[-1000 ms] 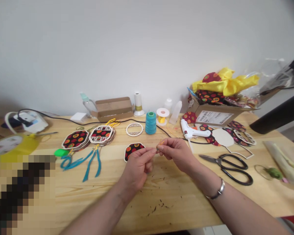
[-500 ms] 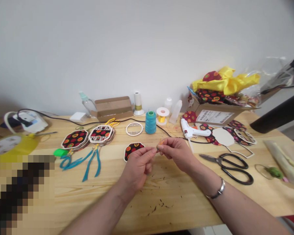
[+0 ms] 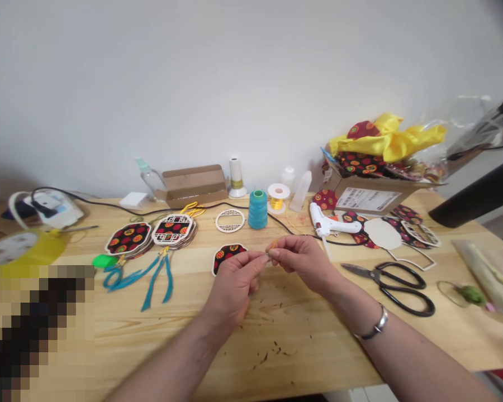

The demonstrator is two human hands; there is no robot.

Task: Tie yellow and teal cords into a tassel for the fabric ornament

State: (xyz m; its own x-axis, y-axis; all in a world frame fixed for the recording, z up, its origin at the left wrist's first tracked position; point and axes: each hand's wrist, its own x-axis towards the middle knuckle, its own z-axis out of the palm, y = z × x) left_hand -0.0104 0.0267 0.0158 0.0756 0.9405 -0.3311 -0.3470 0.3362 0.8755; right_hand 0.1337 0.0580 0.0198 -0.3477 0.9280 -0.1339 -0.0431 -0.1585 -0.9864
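Note:
Over the middle of the table my left hand and my right hand meet fingertip to fingertip, each in a pinch. A bit of thin yellow-orange cord sticks up from the right fingers. Something tiny and greenish shows where the fingertips touch, too small to name. Partly behind my left hand lies a panel covered in dark flowered fabric. Beyond the hands stand a cone of teal thread and a spool of yellow cord.
Black-handled scissors lie on the right, below a white glue gun. Stacked fabric panels with teal tassels sit on the left. A cardboard box holding fabric stands at the back right. A black cable crosses the table.
Both hands stay together at nearly the same spot. The fingertips have shifted very slightly, and the things on the table lie as before.

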